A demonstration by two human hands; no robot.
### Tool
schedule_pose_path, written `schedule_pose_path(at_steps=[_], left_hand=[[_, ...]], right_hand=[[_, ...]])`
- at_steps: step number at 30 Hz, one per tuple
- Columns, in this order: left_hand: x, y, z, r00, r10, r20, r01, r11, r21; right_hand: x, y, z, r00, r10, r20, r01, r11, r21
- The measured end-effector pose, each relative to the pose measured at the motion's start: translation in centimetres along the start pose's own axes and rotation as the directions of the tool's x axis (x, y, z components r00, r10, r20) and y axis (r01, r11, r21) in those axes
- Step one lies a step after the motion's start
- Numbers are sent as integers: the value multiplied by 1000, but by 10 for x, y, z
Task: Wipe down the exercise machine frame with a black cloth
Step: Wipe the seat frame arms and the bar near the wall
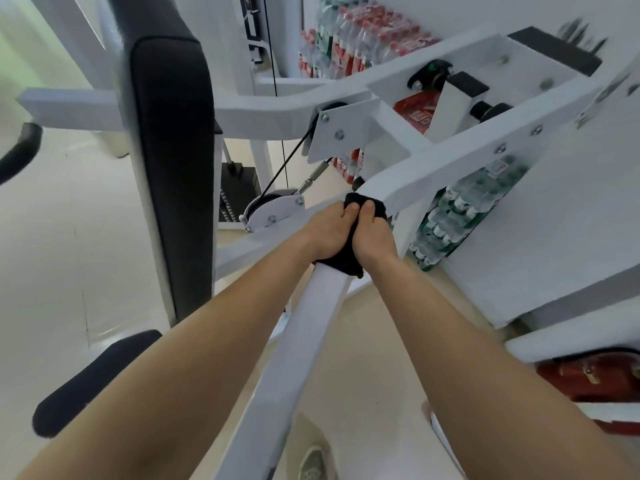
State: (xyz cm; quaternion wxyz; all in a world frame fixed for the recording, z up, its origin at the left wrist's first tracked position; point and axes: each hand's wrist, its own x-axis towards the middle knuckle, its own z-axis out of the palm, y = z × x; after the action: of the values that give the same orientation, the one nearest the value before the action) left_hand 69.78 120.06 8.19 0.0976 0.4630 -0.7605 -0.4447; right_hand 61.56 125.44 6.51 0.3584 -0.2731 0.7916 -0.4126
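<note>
Black foam handle (19, 150) at the far left edge, blurred. Below it, black seat pad (93, 382), tilted. To the right, tall black back pad (173, 168), upright against the white machine frame (294, 358). Then a pulley (273, 209) with thin cable (287, 168) going up to a bolted bracket.

In the middle, black cloth (341, 261) wrapped over the sloped beam of the frame, just below the joint with the upper arm. On its left side the left hand (329, 230), on its right side the right hand (375, 233), thumbs touching, fingers of both curled round cloth and beam, squeezing.

Further right, at the top, wrapped packs of red-capped bottles (356, 39), stacked. Lower, under the upper arm, packs of water bottles (464, 209) with green labels and white caps, tight in clear film. At the lower right, red case (595, 379) with metal clasps, perhaps a toolbox, closed, contents hidden.
</note>
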Motion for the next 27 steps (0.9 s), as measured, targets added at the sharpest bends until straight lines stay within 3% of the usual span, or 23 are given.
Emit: schedule_pose_path(at_steps=[5,14,27], left_hand=[[-29,-6,4,1000,3,-25,-4,1000,-11],[-167,-62,10,999,-47,-14,46,998,-44],[-62,-27,4,1000,6,-26,-7,1000,-17]], right_hand=[[-25,1,2,999,41,-5,-41,999,26],[-160,51,34,995,8,101,-19,994,109],[-68,15,13,998,58,24,-59,998,28]])
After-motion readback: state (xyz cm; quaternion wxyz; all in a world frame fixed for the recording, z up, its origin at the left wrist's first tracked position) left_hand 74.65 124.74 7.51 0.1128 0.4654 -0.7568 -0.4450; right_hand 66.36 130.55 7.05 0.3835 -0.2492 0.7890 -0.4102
